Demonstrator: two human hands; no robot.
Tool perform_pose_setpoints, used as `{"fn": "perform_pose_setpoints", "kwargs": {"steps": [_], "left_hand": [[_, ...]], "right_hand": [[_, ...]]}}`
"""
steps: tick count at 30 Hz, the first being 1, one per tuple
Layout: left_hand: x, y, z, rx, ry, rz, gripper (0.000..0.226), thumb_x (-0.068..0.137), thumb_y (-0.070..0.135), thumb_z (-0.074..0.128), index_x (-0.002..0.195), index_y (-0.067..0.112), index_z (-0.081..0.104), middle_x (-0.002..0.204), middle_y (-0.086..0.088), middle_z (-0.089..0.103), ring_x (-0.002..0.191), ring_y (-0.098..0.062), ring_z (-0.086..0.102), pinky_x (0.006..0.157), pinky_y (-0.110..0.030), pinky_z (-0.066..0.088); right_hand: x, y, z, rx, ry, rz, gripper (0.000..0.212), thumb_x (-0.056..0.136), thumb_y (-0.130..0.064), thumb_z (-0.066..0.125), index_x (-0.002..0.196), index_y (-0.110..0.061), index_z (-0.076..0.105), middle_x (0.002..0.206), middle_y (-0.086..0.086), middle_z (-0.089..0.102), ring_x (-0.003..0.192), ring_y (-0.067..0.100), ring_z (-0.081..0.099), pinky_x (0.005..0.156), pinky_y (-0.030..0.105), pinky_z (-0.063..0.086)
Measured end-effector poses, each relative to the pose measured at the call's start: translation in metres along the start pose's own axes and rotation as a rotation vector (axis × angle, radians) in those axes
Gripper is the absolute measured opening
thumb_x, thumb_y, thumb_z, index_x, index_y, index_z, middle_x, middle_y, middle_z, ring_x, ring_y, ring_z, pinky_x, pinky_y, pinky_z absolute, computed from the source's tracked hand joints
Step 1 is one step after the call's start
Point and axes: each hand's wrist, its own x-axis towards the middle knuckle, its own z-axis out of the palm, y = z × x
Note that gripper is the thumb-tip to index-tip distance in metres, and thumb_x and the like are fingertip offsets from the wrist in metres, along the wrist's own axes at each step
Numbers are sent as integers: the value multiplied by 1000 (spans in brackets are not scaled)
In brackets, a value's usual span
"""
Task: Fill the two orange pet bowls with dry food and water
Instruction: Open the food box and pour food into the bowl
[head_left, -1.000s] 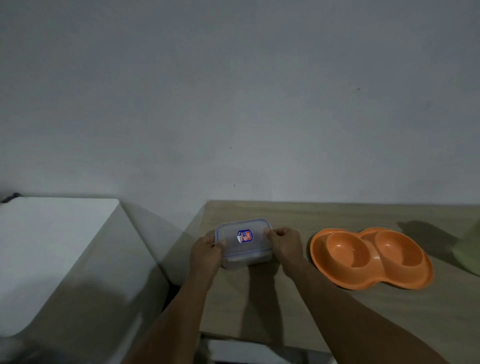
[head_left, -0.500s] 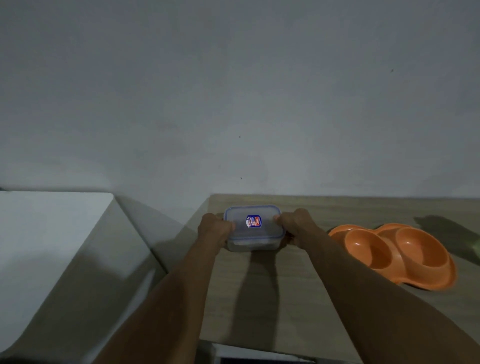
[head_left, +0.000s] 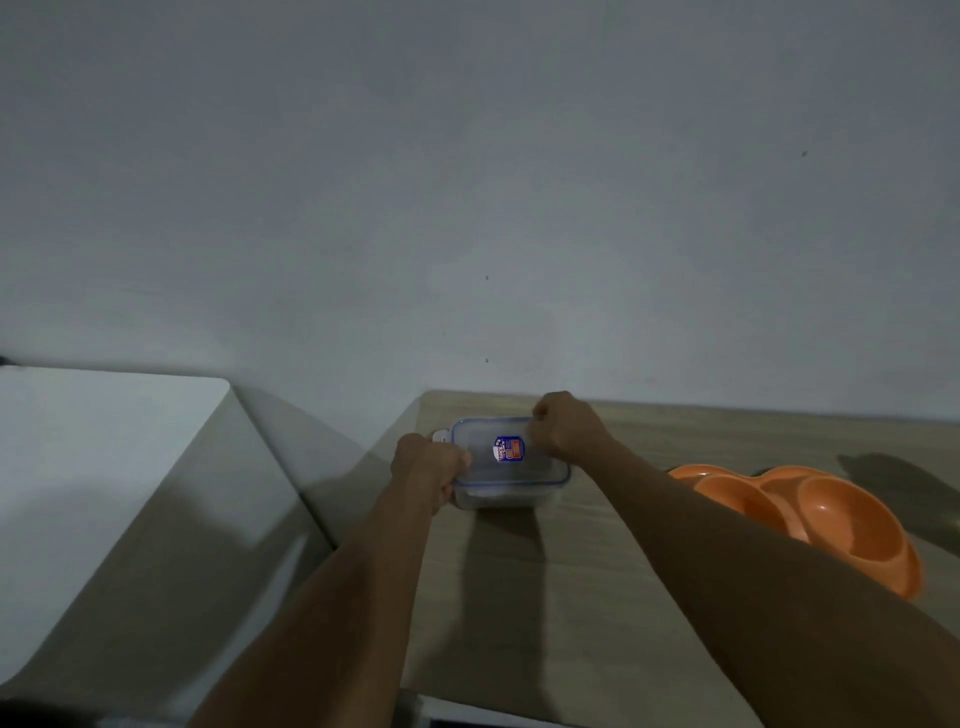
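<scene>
A small clear rectangular plastic container (head_left: 511, 467) with a blue-trimmed snap-on lid is sitting near the far left corner of the pale wood-grain tabletop (head_left: 597, 597), close to the grey wall (head_left: 467, 182). A blue and red sticker (head_left: 508, 449) is showing on the middle of the lid. The left hand (head_left: 428, 470) is curling against the container's left end, fingers folded in around the lid's edge there, with a white side clasp (head_left: 440, 435) sticking out just beyond the knuckles. The right hand (head_left: 566, 423) is sitting closed at the far right corner of the lid, its fingertips pinching at the rim; exactly what it is gripping is too small to tell. Both forearms are reaching in from the bottom of the frame. The orange plastic double pet bowl (head_left: 821, 519) is lying on the tabletop well to the right of the container, partly hidden behind the right forearm, and both of its round wells are looking bare. A white flat surface (head_left: 93, 467) is standing apart on the left, lower than the tabletop
</scene>
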Motion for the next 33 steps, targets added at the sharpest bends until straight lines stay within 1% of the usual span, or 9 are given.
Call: {"fn": "perform_pose_setpoints", "kwargs": {"steps": [3, 10, 14, 19, 21, 25, 29, 31, 33], "left_hand": [[5, 2, 0, -9, -30, -52, 31, 77, 5, 76, 104, 3, 62, 92, -14, 59, 61, -18, 51, 46, -21, 40], [8, 0, -1, -6, -81, -147, 22, 84, 2, 70, 101, 3, 58, 75, -8, 50, 58, -14, 45, 45, -22, 41], [9, 0, 0, -20, -95, -178, 17, 86, 3, 68, 99, 5, 57, 73, -5, 46, 58, -13, 42, 49, -24, 39], [5, 3, 1, -12, -92, -228, 18, 88, 5, 66, 104, 7, 58, 74, -6, 44, 59, -14, 40, 49, -24, 38], [4, 5, 1, -14, -101, -240, 22, 89, 7, 64, 110, 10, 58, 73, -4, 41, 57, -14, 37, 46, -22, 36], [-2, 10, 2, -6, -118, -253, 9, 92, 7, 61, 95, 13, 55, 72, -1, 40, 56, -13, 33, 48, -24, 32], [-8, 10, 4, 23, -111, -236, 25, 93, 7, 61, 74, 17, 49, 65, 2, 39, 51, -10, 31, 41, -16, 33], [-9, 11, 4, 36, -109, -252, 25, 93, 10, 63, 73, 17, 49, 64, 3, 40, 49, -9, 30, 40, -14, 32], [-11, 13, 2, 43, -107, -255, 24, 92, 10, 63, 74, 17, 50, 64, 3, 40, 50, -9, 29, 43, -18, 31]], "right_hand": [[5, -21, 12, -94, -54, -74, 41, 95, -38, 42, 108, -6, 66, 114, 20, 67, 103, 36, 62, 86, 36, 49], [23, -44, 35, -361, -52, -112, 55, 97, -49, 31, 120, -11, 64, 129, 14, 62, 115, 33, 58, 95, 41, 43], [27, -43, 40, -254, 148, -169, 47, 93, -49, 36, 93, -9, 62, 100, 15, 69, 84, 31, 59, 78, 37, 46], [11, -25, 49, -57, 323, -428, 22, 94, -26, 52, 90, -5, 58, 93, 14, 61, 89, 35, 57, 79, 45, 45], [-2, -10, 49, 20, 315, -475, 15, 92, -11, 56, 100, -1, 63, 104, 19, 63, 99, 40, 58, 86, 47, 46], [-30, 28, 46, -124, 195, -601, 39, 95, -11, 55, 132, 1, 57, 147, 21, 46, 142, 37, 36, 115, 44, 31], [-52, 42, 41, -204, 193, -716, 32, 85, -23, 68, 107, 1, 68, 115, 19, 67, 109, 38, 64, 96, 33, 42], [-55, 47, 41, -368, 235, -779, 50, 72, -30, 75, 108, 4, 69, 107, 20, 71, 99, 38, 69, 89, 34, 52], [-55, 48, 46, -644, 289, -798, 46, 74, -18, 71, 111, 8, 69, 105, 24, 71, 96, 38, 70, 82, 41, 57]]}}
